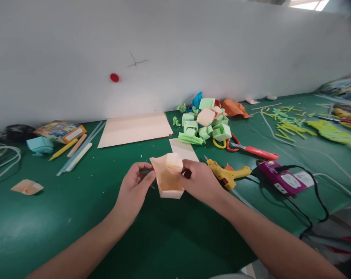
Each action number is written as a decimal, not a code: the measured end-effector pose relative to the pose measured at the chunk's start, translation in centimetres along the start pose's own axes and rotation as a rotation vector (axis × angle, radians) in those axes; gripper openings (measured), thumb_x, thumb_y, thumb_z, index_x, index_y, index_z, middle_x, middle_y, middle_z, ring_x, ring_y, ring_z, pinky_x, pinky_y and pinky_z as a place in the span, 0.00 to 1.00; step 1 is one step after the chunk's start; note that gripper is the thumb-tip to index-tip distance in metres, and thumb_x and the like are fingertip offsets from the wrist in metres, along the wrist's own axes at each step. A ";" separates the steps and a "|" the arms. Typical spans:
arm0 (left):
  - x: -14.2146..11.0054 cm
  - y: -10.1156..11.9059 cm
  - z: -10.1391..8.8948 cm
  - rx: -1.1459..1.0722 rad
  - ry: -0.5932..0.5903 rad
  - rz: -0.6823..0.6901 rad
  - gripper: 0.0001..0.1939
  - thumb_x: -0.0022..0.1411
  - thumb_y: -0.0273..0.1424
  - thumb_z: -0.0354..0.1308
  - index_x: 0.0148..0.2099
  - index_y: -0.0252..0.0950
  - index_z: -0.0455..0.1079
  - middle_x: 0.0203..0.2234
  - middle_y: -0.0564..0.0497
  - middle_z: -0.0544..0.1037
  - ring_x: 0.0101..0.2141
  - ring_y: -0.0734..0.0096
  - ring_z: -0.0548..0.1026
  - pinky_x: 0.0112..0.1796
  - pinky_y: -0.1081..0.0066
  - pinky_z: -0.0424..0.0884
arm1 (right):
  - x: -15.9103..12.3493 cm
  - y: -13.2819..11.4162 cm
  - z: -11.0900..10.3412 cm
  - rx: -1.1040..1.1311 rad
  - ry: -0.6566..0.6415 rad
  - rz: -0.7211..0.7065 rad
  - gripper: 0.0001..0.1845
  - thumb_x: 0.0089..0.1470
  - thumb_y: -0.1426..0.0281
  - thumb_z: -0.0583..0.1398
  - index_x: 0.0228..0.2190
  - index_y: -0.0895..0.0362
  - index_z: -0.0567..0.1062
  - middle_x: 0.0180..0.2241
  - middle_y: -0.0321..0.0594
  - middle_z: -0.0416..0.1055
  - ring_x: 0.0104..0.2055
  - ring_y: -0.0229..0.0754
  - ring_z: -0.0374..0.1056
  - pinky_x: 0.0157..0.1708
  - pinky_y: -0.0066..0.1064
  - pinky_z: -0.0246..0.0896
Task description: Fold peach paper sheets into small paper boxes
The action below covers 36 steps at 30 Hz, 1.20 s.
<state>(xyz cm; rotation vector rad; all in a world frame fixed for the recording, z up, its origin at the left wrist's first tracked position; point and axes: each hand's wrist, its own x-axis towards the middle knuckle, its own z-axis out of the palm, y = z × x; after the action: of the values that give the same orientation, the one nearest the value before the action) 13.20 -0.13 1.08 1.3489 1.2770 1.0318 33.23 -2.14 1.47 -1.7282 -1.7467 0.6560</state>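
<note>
A half-folded box of peach paper [168, 176] is held just above the green table [76, 221], its open side facing me. My left hand [135, 188] pinches its left edge with thumb and fingers. My right hand [198, 180] grips its right side, fingers curled over a folded flap. Just behind the box lies a small strip of peach paper [183, 149].
Peach sheets [135, 129] lie behind, next to a pile of green and peach folded boxes [206, 122]. Right of my hands lie a yellow glue gun [227, 172], red scissors [251, 149] and a purple device [280, 178] with cables. Sticks and a booklet [61, 131] lie at the left.
</note>
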 end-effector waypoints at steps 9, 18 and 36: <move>0.6 -0.7 0.0 0.057 0.023 -0.003 0.20 0.54 0.41 0.64 0.46 0.38 0.71 0.40 0.50 0.77 0.35 0.67 0.75 0.33 0.69 0.72 | 0.0 -0.1 0.1 0.007 -0.015 -0.010 0.12 0.54 0.70 0.62 0.22 0.53 0.65 0.22 0.32 0.70 0.25 0.37 0.63 0.25 0.29 0.52; 0.3 -0.5 -0.4 0.115 -0.001 0.064 0.11 0.52 0.33 0.59 0.39 0.39 0.75 0.35 0.53 0.77 0.32 0.69 0.73 0.32 0.70 0.69 | 0.1 0.2 0.1 0.064 -0.033 0.005 0.05 0.53 0.70 0.62 0.26 0.54 0.72 0.25 0.34 0.74 0.27 0.39 0.67 0.27 0.29 0.54; 0.4 3.0 -1.5 0.701 -0.415 0.256 0.11 0.63 0.43 0.59 0.38 0.50 0.82 0.39 0.55 0.83 0.36 0.65 0.79 0.34 0.70 0.73 | -0.1 0.6 0.2 0.064 -0.104 -0.143 0.08 0.54 0.71 0.61 0.24 0.55 0.70 0.24 0.32 0.68 0.27 0.37 0.62 0.27 0.29 0.50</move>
<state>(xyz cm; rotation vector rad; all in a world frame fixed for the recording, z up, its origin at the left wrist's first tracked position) 12.25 0.49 4.32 2.1702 1.2040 0.4143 33.56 -2.18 0.93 -1.5345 -1.8796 0.7418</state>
